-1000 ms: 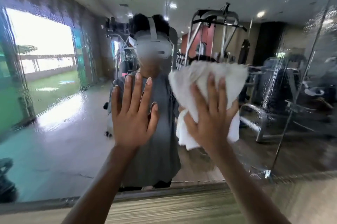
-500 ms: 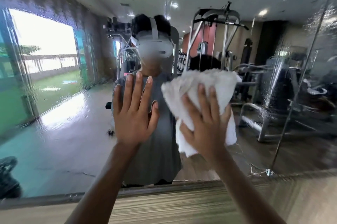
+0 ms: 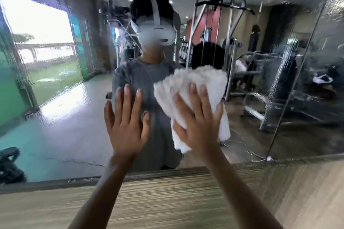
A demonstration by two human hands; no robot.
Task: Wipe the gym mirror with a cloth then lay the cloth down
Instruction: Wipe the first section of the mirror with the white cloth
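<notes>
Head view: the right hand's fingers (image 3: 193, 96) lie straight and spread across the white cloth (image 3: 202, 81), pinning it flat against the gym mirror (image 3: 61, 135) at about chest height of the reflection. The right hand (image 3: 195, 130) covers the cloth's lower middle, and the thumb sits at its right edge. The left hand's fingers (image 3: 128, 98) are straight and slightly apart, holding nothing. The left hand (image 3: 126, 130) appears to brace palm-flat on the glass just beside the cloth.

To wipe well, I would press evenly through the whole palm so the bunched top of the cloth meets the glass too. Strokes should overlap and run toward the rippled wet film on the left and the droplets on the upper right. The bracing palm is likely to leave a print, so that patch wants a pass as well.

Much is uncertain. Both hands hide their own contact with the glass, so how firmly either presses cannot be told. The cloth's lower corner is blurred. Below the mirror's frame runs a wood-grain surface (image 3: 167, 202); whether it is a counter fit to take the cloth or just a wall panel is unclear. Both forearms are cut off at the bottom edge.
</notes>
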